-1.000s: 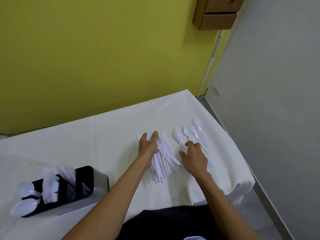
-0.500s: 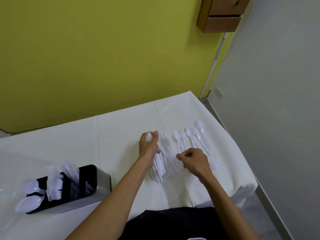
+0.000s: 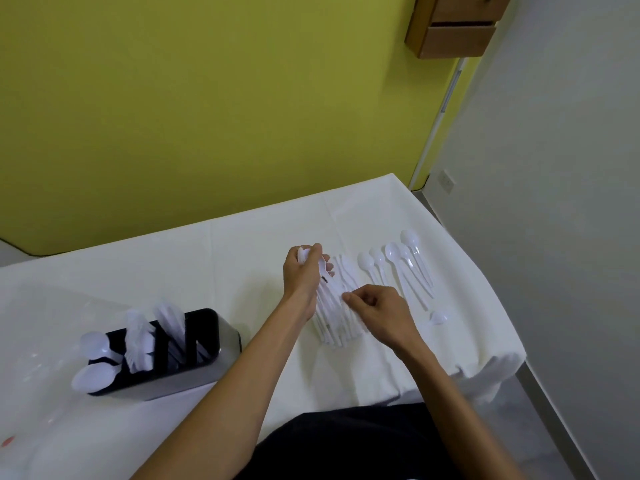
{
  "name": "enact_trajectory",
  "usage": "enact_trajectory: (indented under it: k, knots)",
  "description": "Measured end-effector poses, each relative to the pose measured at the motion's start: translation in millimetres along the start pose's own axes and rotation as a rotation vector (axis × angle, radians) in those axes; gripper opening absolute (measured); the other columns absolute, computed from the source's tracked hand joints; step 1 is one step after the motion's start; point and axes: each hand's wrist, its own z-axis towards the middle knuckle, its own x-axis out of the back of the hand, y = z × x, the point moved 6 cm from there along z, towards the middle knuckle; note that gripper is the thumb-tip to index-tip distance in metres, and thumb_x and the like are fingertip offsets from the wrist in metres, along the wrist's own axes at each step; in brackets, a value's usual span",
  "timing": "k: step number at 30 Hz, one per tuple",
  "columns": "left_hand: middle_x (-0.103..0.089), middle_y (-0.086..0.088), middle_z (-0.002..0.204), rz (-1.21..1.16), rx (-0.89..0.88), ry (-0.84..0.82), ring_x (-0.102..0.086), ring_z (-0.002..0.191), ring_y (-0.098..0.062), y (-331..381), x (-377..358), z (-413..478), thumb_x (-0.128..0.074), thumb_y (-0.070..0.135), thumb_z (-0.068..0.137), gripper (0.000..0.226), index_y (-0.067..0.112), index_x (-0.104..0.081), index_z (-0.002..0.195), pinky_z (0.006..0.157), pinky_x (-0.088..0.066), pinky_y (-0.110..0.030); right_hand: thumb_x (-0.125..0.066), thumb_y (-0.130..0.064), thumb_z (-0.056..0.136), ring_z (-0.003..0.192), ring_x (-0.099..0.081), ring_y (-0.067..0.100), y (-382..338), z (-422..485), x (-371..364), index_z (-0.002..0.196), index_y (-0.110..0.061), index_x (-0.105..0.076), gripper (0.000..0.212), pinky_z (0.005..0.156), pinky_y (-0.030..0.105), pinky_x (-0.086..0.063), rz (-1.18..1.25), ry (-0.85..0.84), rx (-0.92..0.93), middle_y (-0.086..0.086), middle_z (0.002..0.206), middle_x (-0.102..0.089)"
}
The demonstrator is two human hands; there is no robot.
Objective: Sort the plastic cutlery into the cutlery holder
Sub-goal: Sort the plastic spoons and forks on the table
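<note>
Slim, glossy white plastic spoons [image 3: 398, 268] lie fanned near the table's [image 3: 242, 265] right edge. The left hand [image 3: 303, 275] curls tight round the cutlery bunch [image 3: 330, 323] beside them — the right hand [image 3: 381, 311] pinches a handle there. The boxy black cutlery holder [image 3: 180, 379] stands near the front-left edge.

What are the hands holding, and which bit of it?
The left hand grips a few white spoons by their bowl ends. The right hand pinches a handle in the cutlery pile; which piece cannot be told.
</note>
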Motion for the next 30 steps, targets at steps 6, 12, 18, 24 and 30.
enact_trajectory:
  k: [6, 12, 18, 24, 30]
  knots:
    - [-0.062, -0.010, 0.086, -0.254, -0.029, 0.010, -0.068, 0.070, -0.021, 17, 11, -10, -0.054, 0.009, 0.100, 0.007, 0.015, -0.052, 0.102, 0.082, -0.061, -0.050, -0.049, -0.024, 0.101, 0.092, -0.064, 0.014, 13, -17, -14, 0.103, -0.017, -0.068, 0.020, 0.080, 0.032, -0.053, 0.407, 0.086, -0.240, -0.004, 0.099, -0.069]
    - [-0.053, 0.000, 0.069, -0.204, -0.146, 0.097, -0.047, 0.051, -0.010, 40, 26, -35, -0.058, 0.036, 0.100, 0.023, 0.017, -0.057, 0.087, 0.064, -0.055, -0.037, -0.043, -0.010, 0.096, 0.104, -0.065, 0.032, -10, -38, -48, 0.112, -0.002, -0.069, 0.031, 0.095, 0.047, -0.054, 1.201, 0.026, -0.501, 0.015, 0.111, -0.070]
    - [-0.049, 0.006, 0.050, -0.231, -0.302, 0.043, -0.052, 0.050, -0.011, 67, 67, -79, -0.059, 0.040, 0.099, 0.034, 0.015, -0.051, 0.078, 0.072, -0.059, -0.042, -0.033, -0.003, 0.093, 0.116, -0.062, 0.034, -62, -48, -91, 0.116, 0.011, -0.061, 0.039, 0.101, 0.044, -0.051, 1.425, -0.189, -0.445, 0.021, 0.125, -0.064]
    - [-0.035, 0.006, 0.054, -0.268, -0.465, 0.137, -0.038, 0.048, -0.012, 108, 148, -114, -0.057, 0.037, 0.101, 0.035, 0.018, -0.044, 0.074, 0.057, -0.045, -0.030, -0.040, -0.001, 0.097, 0.117, -0.064, 0.032, -126, -72, -134, 0.119, 0.010, -0.062, 0.034, 0.098, 0.043, -0.053, 1.008, -0.414, -0.127, 0.020, 0.123, -0.067]
    - [-0.034, 0.007, 0.053, -0.273, -0.639, 0.359, -0.034, 0.046, -0.012, 139, 266, -142, -0.057, 0.031, 0.102, 0.035, 0.018, -0.044, 0.072, 0.054, -0.041, -0.030, -0.058, -0.015, 0.093, 0.117, -0.057, 0.012, -145, -84, -155, 0.120, -0.020, -0.063, 0.028, 0.096, 0.030, -0.048, 0.185, 0.029, 0.227, -0.004, 0.123, -0.063]
